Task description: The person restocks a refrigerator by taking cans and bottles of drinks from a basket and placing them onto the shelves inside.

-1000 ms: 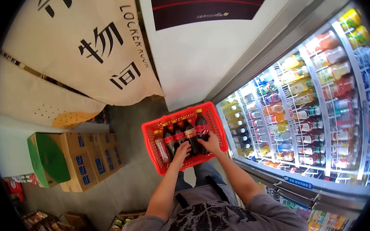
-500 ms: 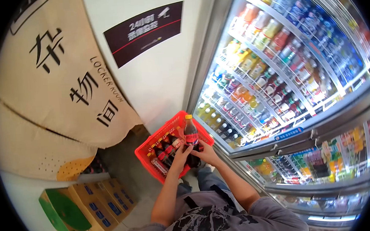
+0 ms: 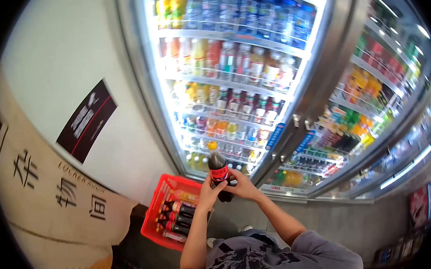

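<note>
A cola bottle (image 3: 218,170) with a yellow cap, a red label and dark liquid stands nearly upright in front of me. Both of my hands are closed around its lower half: my left hand (image 3: 208,193) from the left, my right hand (image 3: 244,186) from the right. Fingers partly cover the label and base. To the left of my left hand is a red plastic basket (image 3: 147,222). Several dark bottles (image 3: 179,217) lie in it, with a bottle of lighter, orange-pink contents (image 3: 185,195) at its far side.
A lit drinks fridge (image 3: 229,35) with shelves of bottles rises ahead, and more fridges (image 3: 366,91) continue to the right. A white wall (image 3: 68,59) carries a dark sign (image 3: 87,121). A beige curtain (image 3: 92,211) hangs at the left above the grey floor (image 3: 299,220).
My view has turned right, toward the fridges. The bottle has gone from over the basket to the basket's right side, in front of the fridge, still held in both hands.
</note>
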Demonstrator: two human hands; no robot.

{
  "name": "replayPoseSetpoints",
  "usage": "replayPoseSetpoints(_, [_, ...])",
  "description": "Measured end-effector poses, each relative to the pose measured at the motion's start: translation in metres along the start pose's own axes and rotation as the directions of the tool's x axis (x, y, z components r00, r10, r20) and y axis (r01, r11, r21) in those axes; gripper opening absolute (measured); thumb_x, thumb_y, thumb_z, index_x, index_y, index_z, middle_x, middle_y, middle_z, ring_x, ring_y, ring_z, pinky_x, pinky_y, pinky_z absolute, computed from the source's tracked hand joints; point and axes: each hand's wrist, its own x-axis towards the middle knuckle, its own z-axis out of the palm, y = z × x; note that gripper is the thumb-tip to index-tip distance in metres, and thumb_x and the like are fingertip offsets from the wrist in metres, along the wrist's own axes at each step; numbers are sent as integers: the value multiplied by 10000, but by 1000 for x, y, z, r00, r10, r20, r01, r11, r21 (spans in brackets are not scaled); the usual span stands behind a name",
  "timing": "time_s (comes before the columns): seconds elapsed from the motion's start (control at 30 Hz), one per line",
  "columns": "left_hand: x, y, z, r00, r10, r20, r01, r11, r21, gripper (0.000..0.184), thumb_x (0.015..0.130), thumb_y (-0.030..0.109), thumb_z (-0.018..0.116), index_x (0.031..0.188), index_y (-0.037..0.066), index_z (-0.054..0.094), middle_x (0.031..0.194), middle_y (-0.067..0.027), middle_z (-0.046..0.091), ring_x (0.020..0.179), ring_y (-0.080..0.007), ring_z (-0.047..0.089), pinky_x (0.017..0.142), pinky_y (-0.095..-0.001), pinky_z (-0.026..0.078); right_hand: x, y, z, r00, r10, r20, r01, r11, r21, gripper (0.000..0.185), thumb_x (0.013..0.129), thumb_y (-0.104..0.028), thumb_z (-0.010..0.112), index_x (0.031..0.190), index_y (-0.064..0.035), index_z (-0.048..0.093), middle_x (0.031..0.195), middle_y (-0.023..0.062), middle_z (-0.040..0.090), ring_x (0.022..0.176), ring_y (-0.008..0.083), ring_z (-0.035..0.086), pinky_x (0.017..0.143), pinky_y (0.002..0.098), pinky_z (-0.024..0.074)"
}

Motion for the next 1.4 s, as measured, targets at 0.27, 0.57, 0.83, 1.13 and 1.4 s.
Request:
replayPoseSetpoints(0.27, [47,0,131,957,72,282,-69,997,-20,598,840,90,738,1367,10,468,1284,-74,572,1189,-172,523,1033,-318,382,-63,6,-147,979,13,-202,27,980,196,576,867,-105,720,1394,-53,493,1232,84,591,1047,156,595,923,331,510])
replayPoseSetpoints(0.57, [48,-26,216,934,102,342,-83,994,-71,631,837,98,749,1385,16,448,1291,-70,568,1199,-164,520,1039,-305,372,-41,71,-262,458,-176,-872,-114,961,-253,545,799,-365,782,1140,9,581,1052,145,645,962,229,632,860,357,494])
replayPoseSetpoints(0.83, [17,-50,219,946,46,322,-26,997,-69,649,838,106,750,1399,15,435,1301,-66,564,1202,-168,515,1063,-324,350,-16,77,-258,633,-111,-766,-38,984,-174,505,730,-342,847,763,-65,426,649,11,471,606,125,453,566,297,408])
replayPoseSetpoints(1.13, [-8,-35,193,953,49,298,-40,999,-36,642,838,117,747,1399,30,446,1296,-71,570,1193,-171,521,1072,-333,341,-18,62,-234,463,-107,-880,-163,965,-203,516,724,-378,842,728,-45,448,602,60,468,561,198,459,553,346,407])
replayPoseSetpoints(1.4, [-40,-28,153,955,25,294,-16,999,-33,643,841,115,746,1398,17,441,1288,-70,573,1195,-162,521,1049,-306,362,-67,52,-193,316,-82,-945,-162,977,-139,533,877,-434,688,649,-34,419,576,46,430,564,158,409,537,357,372])
